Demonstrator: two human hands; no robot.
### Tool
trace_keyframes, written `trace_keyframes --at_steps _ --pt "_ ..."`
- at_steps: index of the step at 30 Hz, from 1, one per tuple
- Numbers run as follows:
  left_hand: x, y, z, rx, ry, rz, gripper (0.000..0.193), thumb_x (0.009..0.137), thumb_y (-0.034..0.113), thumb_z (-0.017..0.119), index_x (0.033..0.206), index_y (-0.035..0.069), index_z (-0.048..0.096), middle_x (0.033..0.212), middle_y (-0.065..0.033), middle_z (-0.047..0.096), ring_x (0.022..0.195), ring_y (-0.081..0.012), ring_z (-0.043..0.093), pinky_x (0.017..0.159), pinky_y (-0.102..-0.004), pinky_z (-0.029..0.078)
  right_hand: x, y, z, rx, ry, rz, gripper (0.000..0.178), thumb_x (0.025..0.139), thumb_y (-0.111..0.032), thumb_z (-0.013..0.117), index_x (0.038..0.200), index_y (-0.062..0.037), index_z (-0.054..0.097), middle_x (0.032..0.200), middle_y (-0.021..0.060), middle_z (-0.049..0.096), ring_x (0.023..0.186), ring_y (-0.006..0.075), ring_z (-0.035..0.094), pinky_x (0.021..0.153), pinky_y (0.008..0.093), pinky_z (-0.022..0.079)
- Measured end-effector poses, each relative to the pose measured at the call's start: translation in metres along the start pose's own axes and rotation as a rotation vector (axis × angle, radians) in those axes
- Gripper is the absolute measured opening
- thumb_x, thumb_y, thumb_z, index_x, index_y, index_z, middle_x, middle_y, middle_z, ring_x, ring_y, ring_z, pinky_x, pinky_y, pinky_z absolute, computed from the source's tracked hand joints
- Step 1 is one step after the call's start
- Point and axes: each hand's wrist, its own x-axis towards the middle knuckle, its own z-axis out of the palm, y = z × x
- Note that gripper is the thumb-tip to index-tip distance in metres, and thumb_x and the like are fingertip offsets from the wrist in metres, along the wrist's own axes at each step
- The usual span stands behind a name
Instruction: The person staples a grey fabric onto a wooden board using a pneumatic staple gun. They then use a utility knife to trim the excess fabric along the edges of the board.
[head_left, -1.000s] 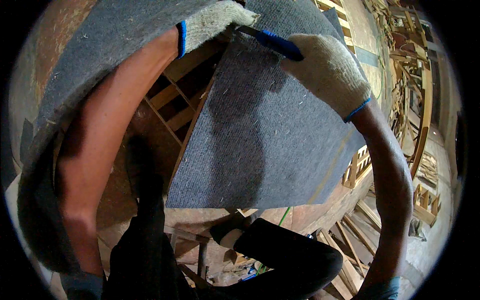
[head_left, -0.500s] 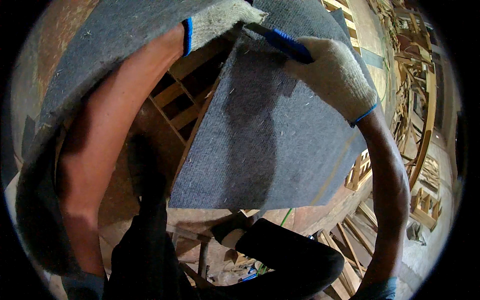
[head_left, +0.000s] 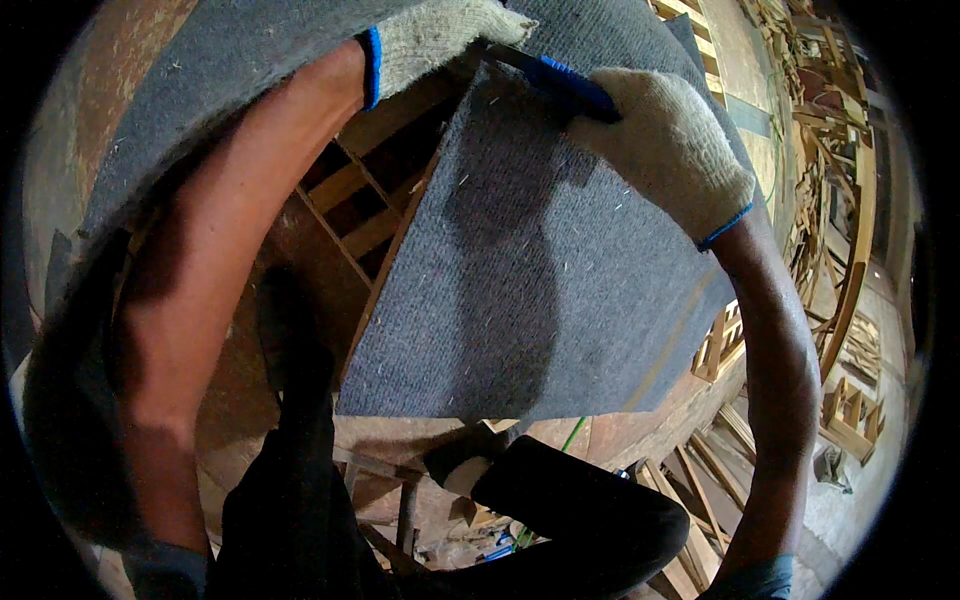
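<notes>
Grey ribbed carpet [head_left: 610, 270] covers the board in front of me, and a loose flap of it [head_left: 230, 75] rises to the left over my left forearm. My left hand [head_left: 435, 40], in a cream knit glove with a blue cuff, is closed on the flap at the top; its fingertips are partly hidden. My right hand [head_left: 670, 145], gloved the same way, grips a blue utility knife [head_left: 575, 88]. The knife's front end points left and meets the carpet where the flap parts from the covered board, close by the left fingers.
Under the flap, a slatted wooden frame [head_left: 365, 205] with dark gaps shows. My legs in black trousers [head_left: 570, 500] are below the board. Wood strips [head_left: 700, 480] and a small wooden crate [head_left: 852, 420] lie at right, near a heap of scrap wood [head_left: 815, 190].
My right hand and the knife have shifted slightly up and left. My left hand has risen a little with the flap, whose left edge has moved slightly.
</notes>
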Motion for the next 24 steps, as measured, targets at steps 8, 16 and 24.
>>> trace_keyframes --at_steps 8,16,24 --pt "0.002 0.002 0.002 -0.382 0.0 -0.29 0.022 0.099 0.021 0.06 0.102 0.003 0.072 0.097 -0.0048 0.071 0.094 -0.0156 0.063 0.086 -0.0336 0.047 0.001 -0.004 -0.011 -0.133 0.081 -0.157 0.018 0.096 -0.022 0.066 0.095 -0.0038 0.069 0.073 0.015 0.066 0.066 0.0278 0.069 0.067 0.0419 0.056" --pt "-0.001 0.017 0.006 -0.562 0.07 -0.379 0.027 0.098 0.021 0.062 0.11 0.0 0.072 0.107 -0.007 0.072 0.103 -0.0164 0.063 0.094 -0.0327 0.047 -0.006 0.004 -0.005 -0.222 0.053 -0.138 0.016 0.097 -0.021 0.064 0.095 -0.0048 0.067 0.071 0.0132 0.064 0.063 0.0271 0.068 0.064 0.0412 0.056" --pt "0.001 0.002 0.011 -0.417 0.066 -0.302 0.028 0.099 0.023 0.061 0.112 0.001 0.072 0.108 -0.0058 0.072 0.103 -0.0157 0.063 0.094 -0.0323 0.047 -0.027 0.006 -0.012 -0.15 -0.053 0.045 0.016 0.089 -0.023 0.063 0.093 -0.0082 0.065 0.08 0.0183 0.067 0.081 0.043 0.068 0.069 0.0552 0.054"
